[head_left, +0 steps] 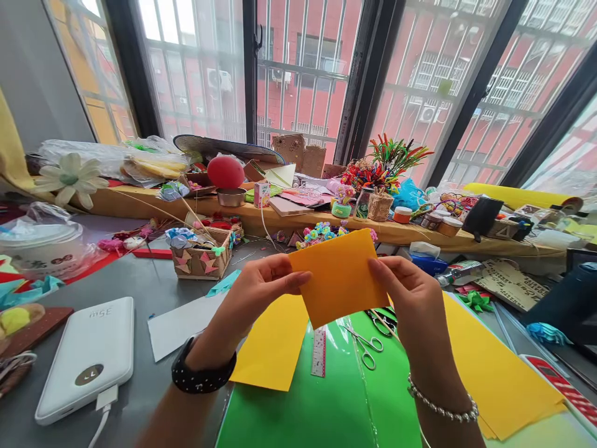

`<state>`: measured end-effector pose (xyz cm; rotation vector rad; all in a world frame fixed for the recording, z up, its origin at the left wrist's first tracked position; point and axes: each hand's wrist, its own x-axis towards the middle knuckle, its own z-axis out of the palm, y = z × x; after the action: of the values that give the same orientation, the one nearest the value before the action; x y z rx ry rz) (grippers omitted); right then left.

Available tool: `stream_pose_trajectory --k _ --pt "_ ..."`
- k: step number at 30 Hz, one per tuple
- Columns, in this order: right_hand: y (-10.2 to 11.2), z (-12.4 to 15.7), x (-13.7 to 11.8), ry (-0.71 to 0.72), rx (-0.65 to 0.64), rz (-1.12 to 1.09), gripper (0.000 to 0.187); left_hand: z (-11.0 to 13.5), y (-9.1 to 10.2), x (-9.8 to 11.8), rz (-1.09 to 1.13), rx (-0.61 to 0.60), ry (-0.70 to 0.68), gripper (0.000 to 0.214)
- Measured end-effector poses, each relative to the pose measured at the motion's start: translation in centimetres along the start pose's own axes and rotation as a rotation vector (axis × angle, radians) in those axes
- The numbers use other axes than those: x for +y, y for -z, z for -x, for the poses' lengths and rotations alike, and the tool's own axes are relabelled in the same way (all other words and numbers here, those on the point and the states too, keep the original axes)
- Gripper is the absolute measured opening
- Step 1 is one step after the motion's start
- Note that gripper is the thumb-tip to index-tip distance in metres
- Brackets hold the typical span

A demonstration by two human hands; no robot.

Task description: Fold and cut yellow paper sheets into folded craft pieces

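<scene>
Between my two hands an orange-yellow sheet of paper [342, 280] is held up, tilted, above the green mat [321, 414]. My left hand [263, 289] pinches its left edge, thumb in front. At the right edge my right hand [405, 286] grips the paper the same way, its other fingers behind. Below it on the mat lie a yellow sheet [273, 348], a small patterned ruler [318, 353] and silver scissors [366, 344]. Black-handled scissors [385, 322] are partly hidden by the held paper and my right hand.
More yellow sheets [499, 373] lie at the right. To the left are a white power bank [88, 361] with a cable and a white card [181, 326]. A cardboard box [203, 258] stands behind. Craft materials crowd the wooden ledge [298, 223] under the windows.
</scene>
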<state>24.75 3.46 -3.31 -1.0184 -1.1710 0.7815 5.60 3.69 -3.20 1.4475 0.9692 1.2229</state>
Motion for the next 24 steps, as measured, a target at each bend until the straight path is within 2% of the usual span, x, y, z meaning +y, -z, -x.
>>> stream_pose_trajectory --k 2,6,13,20,24 --pt "0.0 -0.1 0.0 0.002 0.01 -0.029 0.021 -0.1 -0.4 -0.2 0.007 0.023 0.001 0.018" --pt "0.3 -0.4 0.4 -0.009 -0.081 -0.011 0.02 -0.2 -0.4 -0.5 -0.016 0.129 -0.032 0.018" --pt "1.0 -0.7 0.8 0.001 -0.119 0.021 0.021 -0.2 0.2 -0.6 -0.001 0.179 -0.063 0.02" --pt "0.5 -0.7 0.8 -0.148 -0.414 -0.063 0.026 -0.5 0.3 -0.7 0.077 0.177 -0.068 0.015" --pt "0.0 -0.6 0.9 -0.153 -0.328 -0.038 0.025 -0.5 0.2 -0.7 0.038 0.187 -0.079 0.019"
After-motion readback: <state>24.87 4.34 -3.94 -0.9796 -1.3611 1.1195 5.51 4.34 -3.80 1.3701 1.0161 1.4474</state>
